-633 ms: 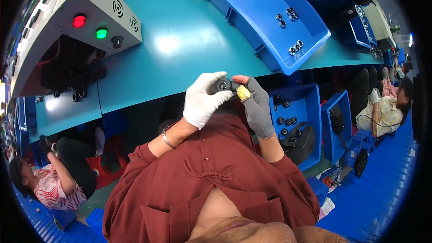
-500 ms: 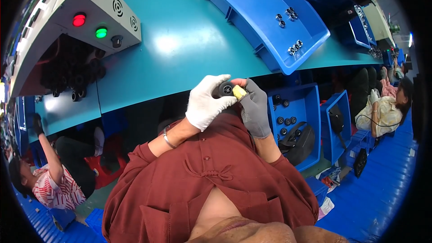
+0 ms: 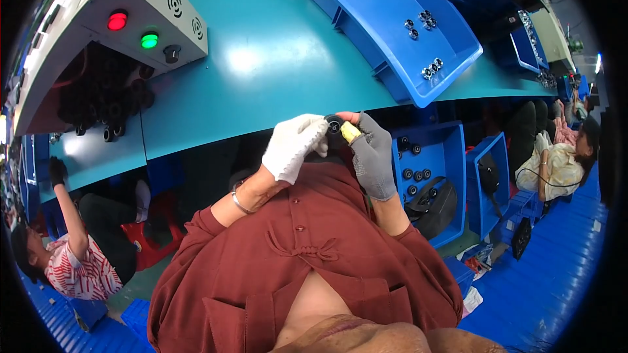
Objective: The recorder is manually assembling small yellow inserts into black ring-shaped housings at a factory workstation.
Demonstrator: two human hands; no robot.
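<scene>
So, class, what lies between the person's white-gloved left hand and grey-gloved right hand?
In the head view, a small black wheel lies between the left hand and the right hand, with a yellow piece on the right hand's side.

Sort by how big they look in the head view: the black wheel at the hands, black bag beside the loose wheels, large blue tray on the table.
1. Large blue tray
2. Black bag
3. Black wheel

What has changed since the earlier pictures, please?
The left hand has shifted slightly left, bunching beside the black wheel it had cupped. At left, a co-worker's hand has moved up toward the teal table. The right hand still holds the wheel; metal parts stay in the blue tray.
</scene>
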